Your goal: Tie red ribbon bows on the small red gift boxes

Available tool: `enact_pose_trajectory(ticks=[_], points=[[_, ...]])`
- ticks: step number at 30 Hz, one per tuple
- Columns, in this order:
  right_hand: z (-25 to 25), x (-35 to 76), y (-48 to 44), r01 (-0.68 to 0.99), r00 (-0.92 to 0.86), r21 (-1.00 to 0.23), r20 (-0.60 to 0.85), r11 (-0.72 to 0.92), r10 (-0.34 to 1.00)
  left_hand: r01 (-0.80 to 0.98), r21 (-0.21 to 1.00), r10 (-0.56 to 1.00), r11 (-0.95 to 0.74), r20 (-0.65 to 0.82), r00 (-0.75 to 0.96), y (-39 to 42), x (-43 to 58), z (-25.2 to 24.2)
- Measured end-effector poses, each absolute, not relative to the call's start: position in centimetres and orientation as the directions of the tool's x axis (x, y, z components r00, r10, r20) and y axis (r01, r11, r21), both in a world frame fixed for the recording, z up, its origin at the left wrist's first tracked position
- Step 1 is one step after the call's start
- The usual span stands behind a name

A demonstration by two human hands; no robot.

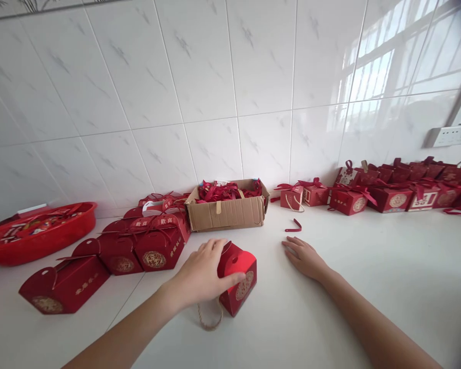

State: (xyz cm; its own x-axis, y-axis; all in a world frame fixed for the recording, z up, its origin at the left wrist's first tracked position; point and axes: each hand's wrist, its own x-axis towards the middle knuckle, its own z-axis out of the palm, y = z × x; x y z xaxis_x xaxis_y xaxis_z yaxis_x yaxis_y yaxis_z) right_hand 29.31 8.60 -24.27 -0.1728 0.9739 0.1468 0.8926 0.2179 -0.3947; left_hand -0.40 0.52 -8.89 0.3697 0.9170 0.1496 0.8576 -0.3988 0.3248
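Note:
My left hand (209, 271) is around the top of a small red gift box (246, 282), with the thumb across its front panel and the fingers over the far side. The box has a round gold emblem and a flap standing up. A twisted cord handle (210, 325) hangs from it onto the table. Palm down on the white surface, my right hand (304, 258) lies with its fingers stretched out and holds nothing. Just beyond its fingertips is a short bent dark red ribbon strip (294, 226), not touched.
An open cardboard box (226, 215) full of red ribbons stands at the wall. Left of it are several red gift boxes (123, 251) and a red plastic basin (42, 243) with wrapped sweets. Finished-looking boxes with bows (394, 197) line the wall at the right.

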Motion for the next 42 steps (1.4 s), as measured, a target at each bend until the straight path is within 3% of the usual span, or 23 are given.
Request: enact_pose_trajectory(ticks=[3, 7, 12, 16, 18, 20, 25, 32, 42], points=[[-24.2, 29.2, 8.5, 0.891, -0.170, -0.401, 0.144, 0.215, 0.975, 0.848, 0.340, 0.909, -0.407, 0.065, 0.411, 1.0, -0.1, -10.5], [-24.0, 29.2, 8.4, 0.888, -0.167, -0.407, 0.143, 0.212, 0.975, 0.873, 0.310, 0.926, -0.376, 0.100, 0.363, 2.2, 1.7, -11.8], [-24.0, 29.2, 8.5, 0.891, -0.168, -0.403, 0.139, 0.211, 0.976, 0.890, 0.343, 0.953, -0.299, 0.059, 0.297, 3.4, 2.8, -8.7], [-24.0, 29.1, 8.4, 0.883, -0.165, -0.420, 0.140, 0.209, 0.976, 0.885, 0.352, 0.947, -0.305, 0.213, 0.242, 5.6, 0.4, -3.7], [-24.0, 29.0, 8.4, 0.878, -0.157, -0.434, 0.134, 0.201, 0.978, 0.896, 0.367, 0.929, -0.251, 0.352, 0.116, 7.8, -1.3, -2.2], [-23.9, 28.9, 8.4, 0.875, -0.146, -0.446, 0.122, 0.186, 0.982, 0.897, 0.385, 0.868, -0.218, 0.496, -0.002, 10.7, -2.7, -2.1], [-23.8, 28.7, 8.6, 0.868, -0.128, -0.468, 0.118, 0.169, 0.985, 0.899, 0.384, 0.812, -0.212, 0.580, -0.056, 17.6, -3.5, -5.4], [-23.7, 28.6, 8.8, 0.861, -0.125, -0.481, 0.117, 0.166, 0.985, 0.946, 0.295, 0.880, -0.138, 0.474, -0.019, 20.6, -3.3, -8.4], [-24.1, 29.0, 8.8, 0.856, -0.140, -0.485, 0.120, 0.181, 0.983, 0.973, 0.191, 0.989, -0.129, 0.091, 0.114, 21.5, -4.9, -8.7]])
